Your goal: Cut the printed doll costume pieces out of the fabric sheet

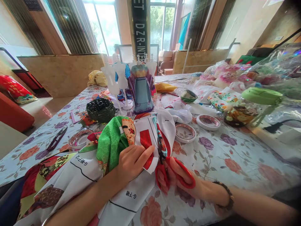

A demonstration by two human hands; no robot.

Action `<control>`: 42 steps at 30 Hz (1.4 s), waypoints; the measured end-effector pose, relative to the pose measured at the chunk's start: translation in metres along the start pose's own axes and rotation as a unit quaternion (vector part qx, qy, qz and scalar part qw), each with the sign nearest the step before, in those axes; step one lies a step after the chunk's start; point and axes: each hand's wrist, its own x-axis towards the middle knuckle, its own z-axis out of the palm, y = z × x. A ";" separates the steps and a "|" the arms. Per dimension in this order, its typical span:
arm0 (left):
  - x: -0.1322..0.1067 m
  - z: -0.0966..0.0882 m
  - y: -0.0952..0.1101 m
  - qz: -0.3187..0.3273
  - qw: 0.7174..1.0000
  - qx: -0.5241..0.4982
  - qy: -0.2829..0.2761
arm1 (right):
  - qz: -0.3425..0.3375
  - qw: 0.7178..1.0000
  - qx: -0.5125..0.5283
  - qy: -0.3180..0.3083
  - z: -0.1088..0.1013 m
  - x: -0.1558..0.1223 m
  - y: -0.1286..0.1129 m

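We've got our left hand point(131, 161) pinning the printed fabric point(141, 138) flat near the table's point(235, 157) front edge, right hand point(181, 180) gripping red scissors point(174, 171), blades in the cloth's edge.

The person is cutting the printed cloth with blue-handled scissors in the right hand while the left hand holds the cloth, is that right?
Not quite: the handles are red, not blue. The head view shows the right hand with the red-handled scissors at the printed cloth, while the left hand holds the cloth.
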 end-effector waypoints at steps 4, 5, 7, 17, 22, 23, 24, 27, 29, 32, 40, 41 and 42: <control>-0.001 0.001 0.000 0.019 1.000 -0.015 -0.009 | 0.009 1.000 0.012 0.012 0.002 0.000 -0.002; -0.001 0.001 0.000 0.023 0.999 -0.019 -0.012 | 0.011 1.000 0.017 0.019 0.002 0.000 -0.001; -0.001 0.001 0.000 0.021 0.999 -0.023 -0.019 | 0.013 0.999 0.022 0.029 0.002 0.000 0.002; 0.002 0.003 0.003 -0.057 0.994 -0.087 -0.026 | 0.038 0.997 0.027 0.053 -0.002 -0.003 0.013; 0.007 0.002 0.007 -0.210 0.946 -0.245 -0.023 | 0.046 0.997 0.045 0.049 -0.001 -0.002 0.010; 0.008 0.003 0.008 -0.250 0.933 -0.259 -0.021 | 0.046 0.997 0.045 0.048 -0.001 -0.001 0.010; 0.007 0.004 0.009 -0.290 0.919 -0.267 -0.017 | 0.047 0.997 0.045 0.050 -0.001 -0.001 0.010; 0.005 0.008 0.008 -0.377 0.884 -0.275 0.014 | 0.041 0.997 0.051 0.051 -0.002 0.000 0.011; 0.004 0.011 0.007 -0.367 0.897 -0.241 0.048 | 0.036 0.997 0.056 0.049 -0.003 0.000 0.012; 0.005 0.010 0.003 -0.269 0.955 -0.107 0.062 | 0.030 0.996 0.055 0.055 -0.003 0.001 0.013; 0.010 0.000 0.006 -0.070 0.997 0.025 0.001 | 0.027 0.995 0.074 0.057 0.000 0.000 0.010; 0.011 0.000 0.006 -0.064 0.997 0.035 0.002 | 0.030 0.995 0.076 0.056 0.000 0.000 0.011; 0.011 0.000 0.006 -0.061 0.997 0.044 0.006 | 0.030 0.995 0.077 0.054 -0.001 0.000 0.011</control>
